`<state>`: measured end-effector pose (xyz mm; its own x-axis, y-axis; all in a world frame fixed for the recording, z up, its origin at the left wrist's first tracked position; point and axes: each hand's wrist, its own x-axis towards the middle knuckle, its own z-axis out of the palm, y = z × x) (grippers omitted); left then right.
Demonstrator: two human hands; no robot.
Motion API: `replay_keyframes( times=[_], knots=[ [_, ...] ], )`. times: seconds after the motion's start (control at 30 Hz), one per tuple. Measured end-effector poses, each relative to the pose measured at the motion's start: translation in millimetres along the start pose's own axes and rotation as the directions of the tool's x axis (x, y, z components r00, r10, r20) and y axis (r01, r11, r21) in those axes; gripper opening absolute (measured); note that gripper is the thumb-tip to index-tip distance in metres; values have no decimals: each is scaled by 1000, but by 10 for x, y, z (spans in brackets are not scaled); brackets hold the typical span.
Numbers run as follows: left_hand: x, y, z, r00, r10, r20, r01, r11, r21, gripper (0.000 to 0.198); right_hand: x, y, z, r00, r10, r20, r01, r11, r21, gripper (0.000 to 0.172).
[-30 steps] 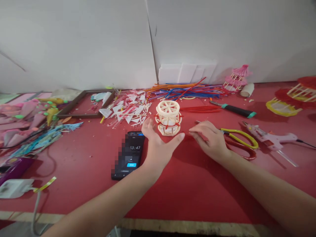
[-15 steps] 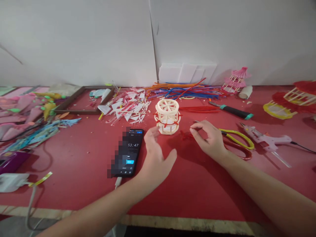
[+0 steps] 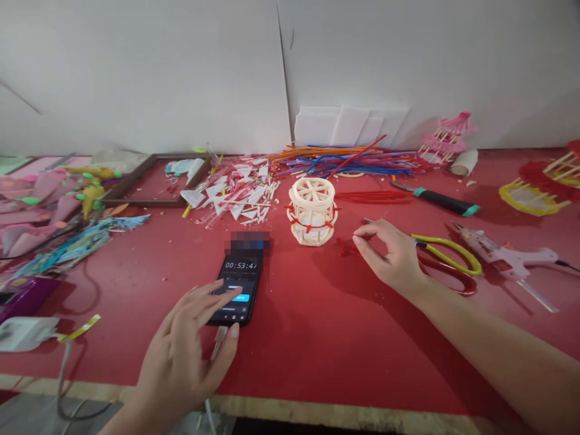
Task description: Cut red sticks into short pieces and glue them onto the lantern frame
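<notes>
Red table [image 3: 344, 338]; black phone [image 3: 238, 284]; cream lantern frame [image 3: 312, 210], red ties; yellow-red scissors [image 3: 446, 263].

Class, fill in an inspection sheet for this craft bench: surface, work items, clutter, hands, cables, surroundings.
Surface: red table, wooden front edge.
Work items: phone showing a timer; lantern of sticks, upright, untouched.
Clutter: scissors, glue gun, knife, straws, white scraps, frame.
Hands: left hand open, fingertips at the phone; right hand curled over the scissors' blades, grip unclear.
Cables: grey cable off the front edge; cord from the glue gun.
Surroundings: white wall, foam sheets.
</notes>
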<state>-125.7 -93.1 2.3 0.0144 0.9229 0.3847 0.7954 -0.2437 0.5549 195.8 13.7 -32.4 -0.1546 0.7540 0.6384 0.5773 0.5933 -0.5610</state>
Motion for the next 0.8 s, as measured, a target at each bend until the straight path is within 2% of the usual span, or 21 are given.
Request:
replay_keyframes(
  times=[0.07, 0.13, 0.2, 0.4, 0.47, 0.57, 0.63, 0.67, 0.73, 0.8],
  knots=[
    [-1, -55, 9, 991, 137, 16, -137, 989, 57, 38, -3, 1, -4, 1000, 3, -1, -3, 1000, 3, 6],
    [17, -121, 6, 943, 321, 85, -330, 933, 143, 44, -5, 1, -9, 1000, -2, -7, 2, 1000, 11, 7],
    [34, -173, -6, 902, 410, 136, -431, 879, 204, 47, -2, -1, -13, 1000, -13, -10, 13, 1000, 15, 7],
    [4, -219, -35, 867, 473, 157, -498, 831, 247, 50, 17, -14, -9, 1000, -29, -4, 30, 999, 22, 7],
    [10, -183, -39, 874, 458, 161, -485, 846, 223, 57, 20, -14, -1, 999, -32, -4, 32, 999, 26, 7],
    [66, -8, -16, 934, 333, 130, -348, 930, 114, 66, 22, -5, 12, 999, -41, -6, 41, 999, 28, 6],
    [128, 190, 45, 983, 161, 83, -157, 986, -57, 60, 23, 8, 19, 998, -58, -9, 58, 998, 22, 7],
    [165, 299, 97, 996, 43, 83, -26, 980, -197, 51, 23, 16, 21, 997, -71, -15, 71, 997, 16, 7],
    [258, 505, 247, 976, -154, 153, 206, 879, -430, 37, 22, 36, 21, 994, -99, -34, 99, 995, -8, 8],
    [387, 650, 452, 947, -248, 206, 321, 790, -522, 42, 18, 53, 18, 992, -118, -52, 116, 992, -40, 8]
  ],
)
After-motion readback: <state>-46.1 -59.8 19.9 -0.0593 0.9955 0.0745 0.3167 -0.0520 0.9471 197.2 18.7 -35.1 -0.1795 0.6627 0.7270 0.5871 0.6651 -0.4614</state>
